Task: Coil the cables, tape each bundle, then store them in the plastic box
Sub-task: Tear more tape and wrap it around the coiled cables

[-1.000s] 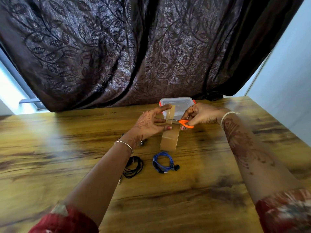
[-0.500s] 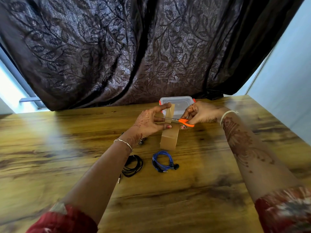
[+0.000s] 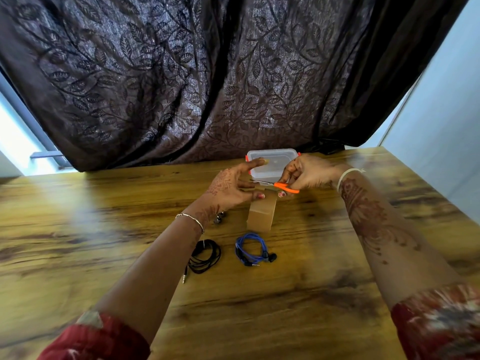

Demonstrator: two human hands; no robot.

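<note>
Severed since a moment ago, the tape strip (image 3: 260, 161) clings to the left hand (image 3: 231, 188), grip wide; the right hand (image 3: 309, 174) holds orange scissors (image 3: 281, 185) over the tape roll (image 3: 261, 213). Coiled black earphones (image 3: 205, 257) and blue earphones (image 3: 250, 249) lie on the surface (image 3: 285, 307) near the plastic box (image 3: 272, 165).

The curtain (image 3: 181, 81) is dark brown with a woven leaf-and-vine pattern. The desk (image 3: 285, 294) is yellow-brown wood with dark grain streaks. Nearest the desk's front edge lie 2 cable coils, 1 black (image 3: 205, 257) and 1 blue (image 3: 250, 249). The tape (image 3: 262, 211) is tan. The scissors (image 3: 285, 187) have orange handles. The plastic box (image 3: 271, 162) is clear with orange clips. Both forearms carry reddish-brown henna patterns; the sleeves are red.
</note>
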